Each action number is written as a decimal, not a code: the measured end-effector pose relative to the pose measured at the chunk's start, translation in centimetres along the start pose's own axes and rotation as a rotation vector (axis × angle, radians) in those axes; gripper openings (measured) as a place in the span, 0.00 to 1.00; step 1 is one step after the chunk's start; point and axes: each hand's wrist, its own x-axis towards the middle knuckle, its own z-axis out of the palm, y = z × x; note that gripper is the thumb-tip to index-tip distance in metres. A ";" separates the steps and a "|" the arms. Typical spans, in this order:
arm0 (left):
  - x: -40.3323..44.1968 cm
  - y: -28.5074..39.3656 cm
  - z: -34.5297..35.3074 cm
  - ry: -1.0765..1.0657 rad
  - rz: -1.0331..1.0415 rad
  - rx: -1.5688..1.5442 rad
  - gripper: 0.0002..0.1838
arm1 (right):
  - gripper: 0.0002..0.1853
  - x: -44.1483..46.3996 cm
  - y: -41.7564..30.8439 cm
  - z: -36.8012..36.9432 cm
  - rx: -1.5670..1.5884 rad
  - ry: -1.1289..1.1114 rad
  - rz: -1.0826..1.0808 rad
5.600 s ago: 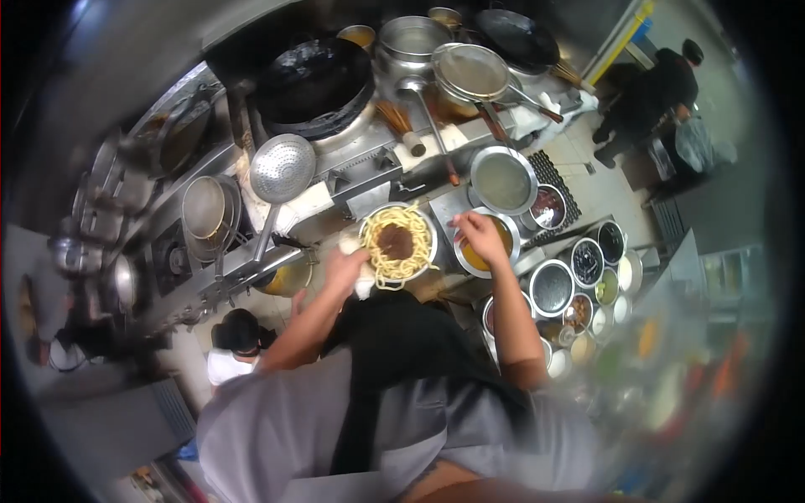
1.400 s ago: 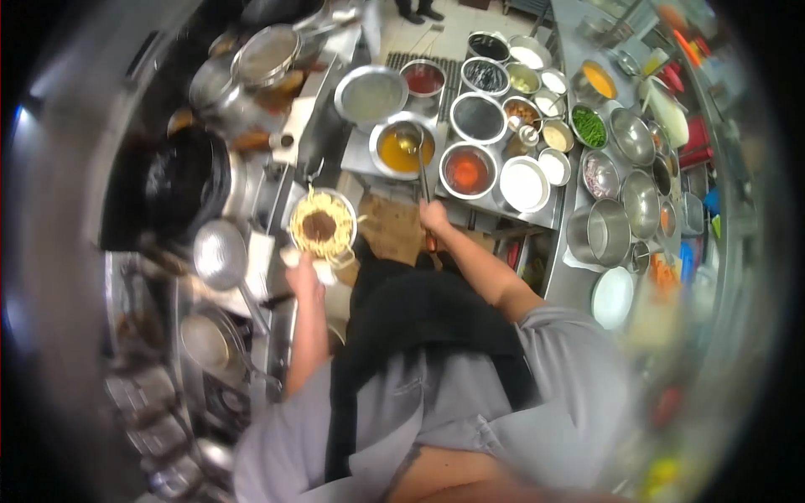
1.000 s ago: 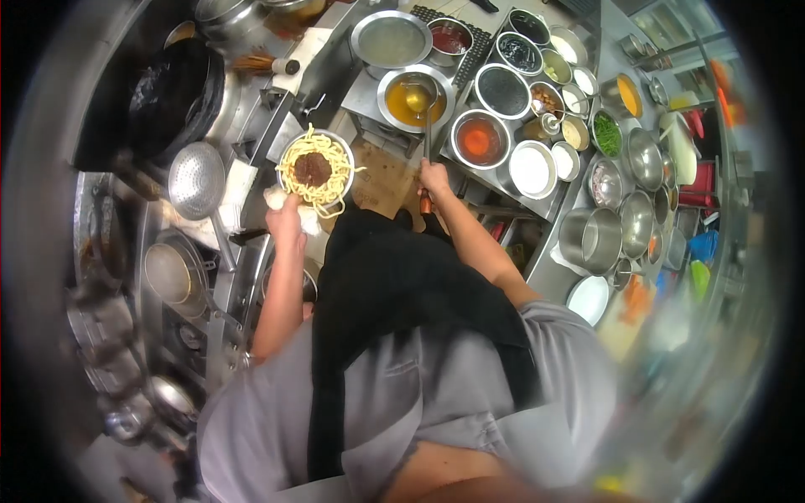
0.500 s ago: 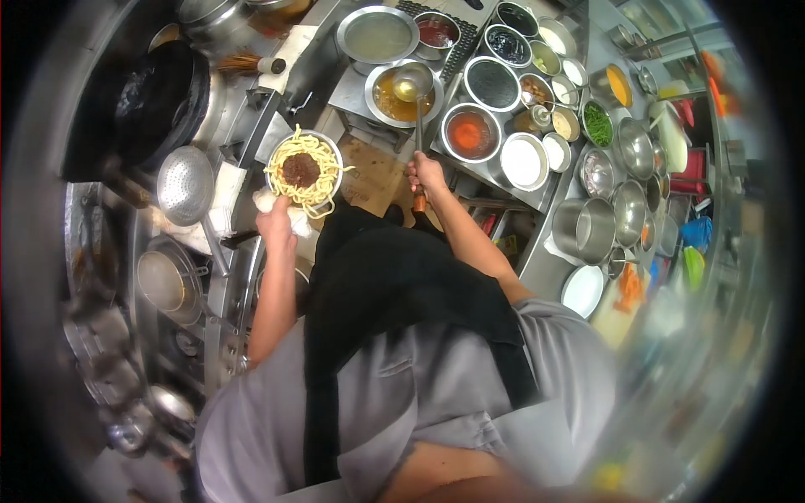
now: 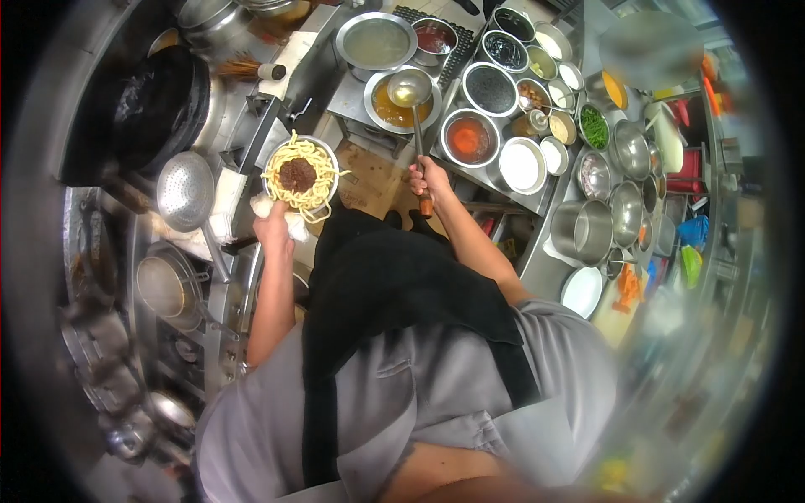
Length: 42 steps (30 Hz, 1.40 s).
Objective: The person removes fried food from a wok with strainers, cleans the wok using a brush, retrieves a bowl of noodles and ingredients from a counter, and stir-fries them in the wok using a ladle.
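My left hand is closed on a white cloth at the near rim of a round metal bowl. Thick yellow noodles fill that bowl, some hanging over its edge, with dark brown minced sauce on top. A long-handled ladle is in my right hand, fingers wrapped round its handle near the wooden end. The ladle's cup hangs over a basin of amber liquid and seems to hold some liquid.
On the left are a black wok, a perforated skimmer and a strainer. A basin of cloudy liquid stands at the back. Several sauce and seasoning containers line the right counter, beside metal bowls and a white plate.
The ladle and my right hand have shifted slightly toward me, and the ladle's cup looks lifted. The noodle bowl moved a little left. A blurred round grey shape appeared at upper right.
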 end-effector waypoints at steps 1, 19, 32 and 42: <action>0.2 -0.2 -0.1 -0.001 0.002 -0.007 0.17 | 0.17 0.0 0.0 0.0 0.001 -0.002 -0.002; 0.8 -0.5 -0.3 0.008 -0.006 0.017 0.19 | 0.27 5.4 3.1 -2.1 -0.732 0.298 -0.176; 1.5 -0.9 -0.2 -0.022 0.010 -0.042 0.22 | 0.22 2.9 2.9 -1.3 -0.231 0.161 -0.160; 0.1 1.0 1.1 0.015 0.003 0.084 0.19 | 0.19 1.0 1.7 -0.7 -0.223 0.136 -0.101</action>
